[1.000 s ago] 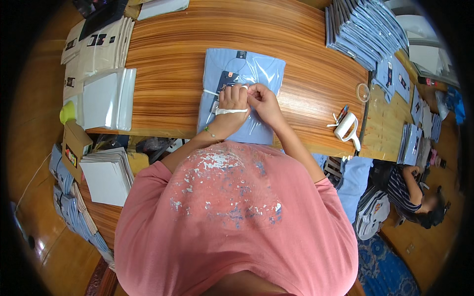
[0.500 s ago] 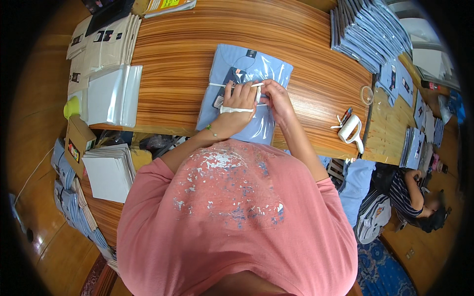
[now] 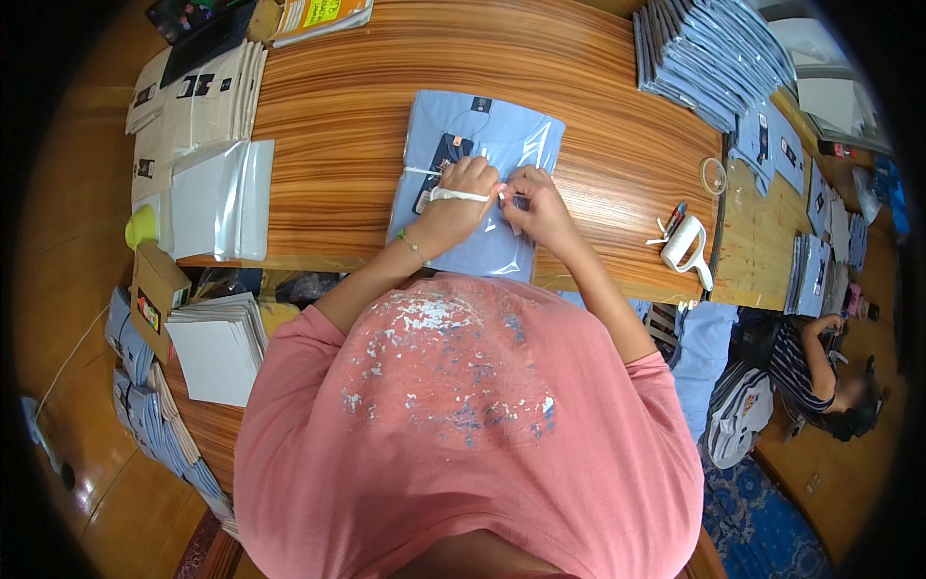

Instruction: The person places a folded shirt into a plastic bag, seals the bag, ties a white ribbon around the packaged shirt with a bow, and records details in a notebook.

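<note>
A bundle of folded light blue shirts (image 3: 439,121) in clear plastic lies on the table in front of me, a dark tag showing on top. White string (image 3: 422,171) runs across the bundle's left part and loops round the back of my left hand. My left hand (image 3: 463,198) rests on the bundle, fingers curled, the string passing to its thumb side. Close against it, my right hand (image 3: 540,207) pinches the string near the bundle's middle. The fingertips meet there, and the exact form of the string between them is partly hidden.
Clear plastic sleeves (image 3: 220,203) and packed beige garments (image 3: 207,101) lie at the left. A tall stack of bagged blue shirts (image 3: 709,58) stands at the far right. A white lint roller (image 3: 685,241) and a tape ring (image 3: 714,175) sit near the right edge. Another person (image 3: 810,372) sits beyond.
My left hand's fingers have curled from lying extended over the bundle. My right hand has lowered slightly and closed in beside the left thumb, with the string between them.
</note>
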A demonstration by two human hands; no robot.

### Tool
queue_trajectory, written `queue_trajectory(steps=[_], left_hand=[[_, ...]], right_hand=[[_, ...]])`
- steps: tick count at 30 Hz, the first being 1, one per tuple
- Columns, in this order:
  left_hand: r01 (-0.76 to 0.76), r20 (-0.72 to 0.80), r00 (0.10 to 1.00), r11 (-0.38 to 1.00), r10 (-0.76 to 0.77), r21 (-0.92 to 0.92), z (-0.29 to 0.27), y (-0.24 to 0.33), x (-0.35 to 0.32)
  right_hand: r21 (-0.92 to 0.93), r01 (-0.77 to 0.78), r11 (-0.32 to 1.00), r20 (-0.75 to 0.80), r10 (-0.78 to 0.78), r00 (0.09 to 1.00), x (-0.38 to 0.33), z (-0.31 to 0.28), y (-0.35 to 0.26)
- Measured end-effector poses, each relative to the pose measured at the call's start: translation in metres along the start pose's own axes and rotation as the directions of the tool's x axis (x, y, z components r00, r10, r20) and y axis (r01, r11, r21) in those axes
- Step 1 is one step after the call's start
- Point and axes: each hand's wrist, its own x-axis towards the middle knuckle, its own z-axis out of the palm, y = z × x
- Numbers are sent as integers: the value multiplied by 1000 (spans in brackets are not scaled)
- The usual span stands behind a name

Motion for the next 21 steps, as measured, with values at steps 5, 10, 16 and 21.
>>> queue_trajectory(steps=[5,10,16,21], left_hand=[[91,-25,996,996,-91,22,-1,-5,1],[21,-43,999,983,-13,180,8,1,2],[100,-61,993,995,-101,-12,4,1,-6],[106,-23,994,994,-106,-29,-4,2,-5]], right_hand=[[-185,-5,983,-40,-2,999,2,14,-3],[-305,23,952,-146,-70,987,2,17,3],[-336,-57,940,49,78,996,5,-13,-24],[-314,16,949,68,6,998,17,-35,-41]])
